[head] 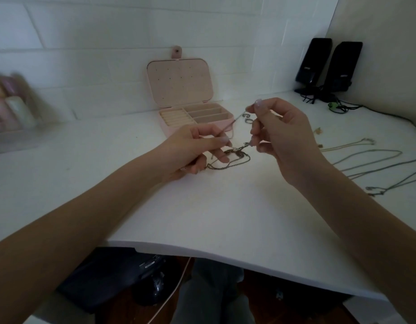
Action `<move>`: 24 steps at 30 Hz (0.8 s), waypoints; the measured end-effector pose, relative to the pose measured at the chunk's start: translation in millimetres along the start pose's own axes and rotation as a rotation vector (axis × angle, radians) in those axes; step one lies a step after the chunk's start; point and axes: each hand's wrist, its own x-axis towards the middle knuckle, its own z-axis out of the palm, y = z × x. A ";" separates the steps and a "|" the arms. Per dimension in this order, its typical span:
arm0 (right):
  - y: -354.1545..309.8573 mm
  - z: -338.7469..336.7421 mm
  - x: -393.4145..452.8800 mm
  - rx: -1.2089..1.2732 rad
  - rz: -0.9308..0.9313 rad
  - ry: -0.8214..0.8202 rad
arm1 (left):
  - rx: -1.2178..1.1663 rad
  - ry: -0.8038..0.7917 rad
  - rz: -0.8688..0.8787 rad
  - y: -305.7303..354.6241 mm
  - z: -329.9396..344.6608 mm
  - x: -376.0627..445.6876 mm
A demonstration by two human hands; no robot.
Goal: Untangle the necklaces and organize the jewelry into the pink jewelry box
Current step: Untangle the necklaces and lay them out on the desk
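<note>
Untangling step in hand. Tangled chains are held above the desk, just in front of the open pink jewelry box. One strand is pinched by the left hand, another by the right hand. Next: knot to be teased apart gently. Separated necklaces are laid at right.

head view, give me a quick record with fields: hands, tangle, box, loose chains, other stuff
left hand: pinches a chain of the tangle
right hand: pinches the same chain, higher up
tangle: knotted necklaces, partly lifted, between the hands
box: pink, lid open, compartments look empty
loose chains: laid out on the desk to the right
speakers: two, black, far right corner
</note>
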 end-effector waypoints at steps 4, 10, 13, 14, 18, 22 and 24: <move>-0.3 2.1 -1.9 -0.094 -0.014 0.007 | -0.043 0.034 0.010 -3.0 2.2 2.9; 2.8 6.8 -6.1 -0.113 0.013 -0.051 | -0.102 0.130 0.053 -7.3 3.1 4.3; 3.6 7.3 -5.6 -0.081 0.045 -0.040 | -0.088 0.160 0.079 -7.8 2.8 4.5; 4.1 7.1 -4.8 -0.064 0.059 -0.037 | -0.083 0.163 0.095 -7.1 2.5 4.6; 8.1 9.0 -2.6 0.014 0.114 -0.087 | -0.057 0.165 0.140 -4.6 0.1 5.6; 12.4 9.5 -1.4 -0.063 0.137 -0.176 | -0.142 0.153 0.140 0.0 -3.3 3.6; 12.9 8.7 -1.7 -0.144 0.117 -0.239 | -0.167 0.145 0.141 1.9 -3.8 2.4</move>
